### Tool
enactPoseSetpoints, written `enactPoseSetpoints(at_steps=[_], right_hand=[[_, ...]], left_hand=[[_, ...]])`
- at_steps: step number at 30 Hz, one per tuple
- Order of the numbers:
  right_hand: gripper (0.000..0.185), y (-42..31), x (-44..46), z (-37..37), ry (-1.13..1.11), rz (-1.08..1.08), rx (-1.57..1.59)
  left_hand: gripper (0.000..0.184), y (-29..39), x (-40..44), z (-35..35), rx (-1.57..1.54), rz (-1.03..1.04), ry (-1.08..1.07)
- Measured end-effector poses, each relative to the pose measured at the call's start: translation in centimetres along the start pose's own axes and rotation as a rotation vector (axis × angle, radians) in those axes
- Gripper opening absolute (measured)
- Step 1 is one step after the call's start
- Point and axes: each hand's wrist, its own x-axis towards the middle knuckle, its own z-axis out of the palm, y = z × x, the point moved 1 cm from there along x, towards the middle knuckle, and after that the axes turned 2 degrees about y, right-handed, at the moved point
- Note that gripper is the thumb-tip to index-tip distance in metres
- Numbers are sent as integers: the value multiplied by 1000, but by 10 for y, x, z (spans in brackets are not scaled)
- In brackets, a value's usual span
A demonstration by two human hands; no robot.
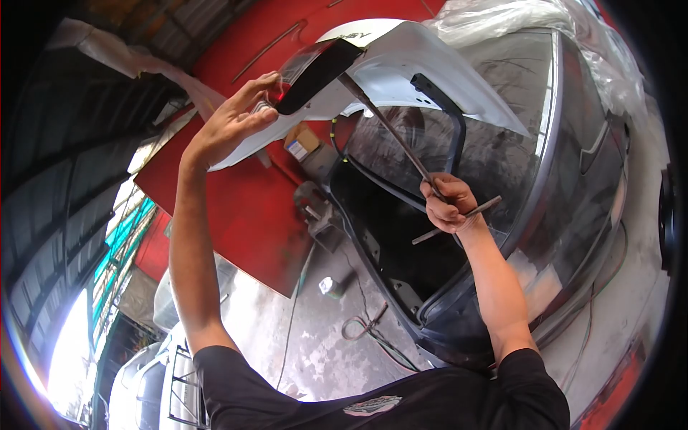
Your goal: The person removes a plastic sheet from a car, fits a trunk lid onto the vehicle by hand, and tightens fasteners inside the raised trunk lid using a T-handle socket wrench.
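Observation:
My right hand [450, 204] is closed around a long metal T-handle rod [398, 136]. Its crossbar sticks out on both sides below my fist, and the shaft runs up and left to the underside of the raised white trunk lid [451, 68]. Up at the left, my left hand [240, 118] has fingers and thumb on either side of the near end of a dark panel [319, 77]. That panel shows a red patch by my fingertips and lies against the lid's edge. The rod's far tip is hidden behind it.
Below the lid is the dark open trunk [380, 222] of a car, with a curved black hinge arm [453, 122] beside the rear window. Clear plastic sheeting [516, 25] covers part of the roof. A red board [222, 215], a cardboard box [301, 141] and floor cables [380, 333] are nearby.

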Motion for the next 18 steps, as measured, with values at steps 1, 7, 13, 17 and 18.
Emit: enactPoseSetpoints(at_steps=[1,7,13,17,18], right_hand=[[34,1,1,3,46,-22,-93],[30,4,-5,22,384,-143,-603],[23,36,3,35,733,-575,-1452],[24,56,10,33,774,-648,-1439],[24,59,9,30,779,-610,-1326]], left_hand=[[77,1,-1,0,-6,0,2],[76,1,-1,1,-17,9,-6],[74,-3,0,0,-25,4,-2],[74,-2,-1,0,-58,38,-28],[73,-1,-3,0,-58,22,-24]])
